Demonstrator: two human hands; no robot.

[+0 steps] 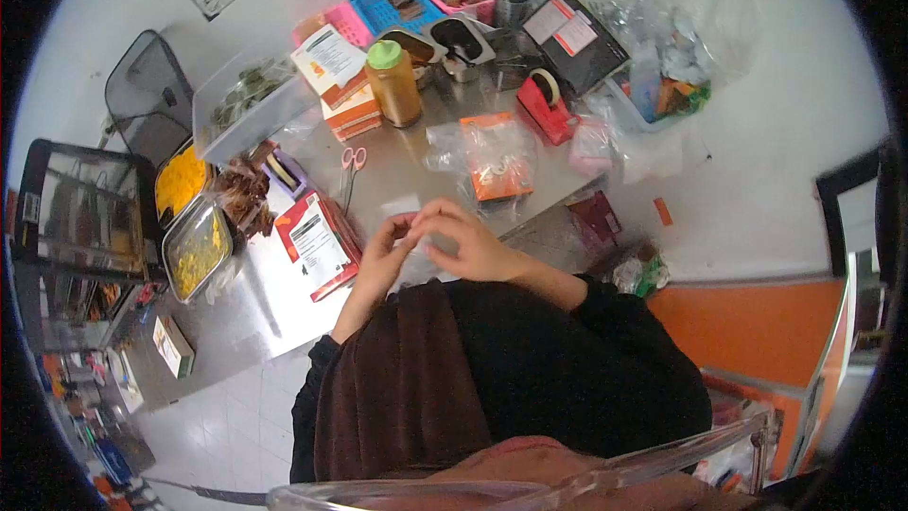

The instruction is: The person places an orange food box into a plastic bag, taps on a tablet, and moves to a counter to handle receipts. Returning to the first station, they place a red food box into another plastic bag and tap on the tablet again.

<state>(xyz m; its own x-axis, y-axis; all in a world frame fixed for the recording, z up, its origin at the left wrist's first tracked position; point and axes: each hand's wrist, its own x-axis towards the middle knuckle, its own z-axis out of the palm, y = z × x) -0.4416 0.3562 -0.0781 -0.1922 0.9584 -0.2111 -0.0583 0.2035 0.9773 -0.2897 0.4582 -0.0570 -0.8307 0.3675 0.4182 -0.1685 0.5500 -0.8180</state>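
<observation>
My left hand and my right hand meet in front of my body at the table's near edge. Their fingertips are pinched together on a thin clear plastic bag, which partly shows between and below them; the fingers hide much of it. Left of my hands lies a stack of red and white printed packets. Pink-handled scissors rest just beyond. To the right, an orange packet lies in clear plastic wrap.
A red tape dispenser, a green-capped bottle and orange-white boxes stand farther back. At left are a purple tape dispenser, trays of yellow food and a clear bin. Baskets line the back.
</observation>
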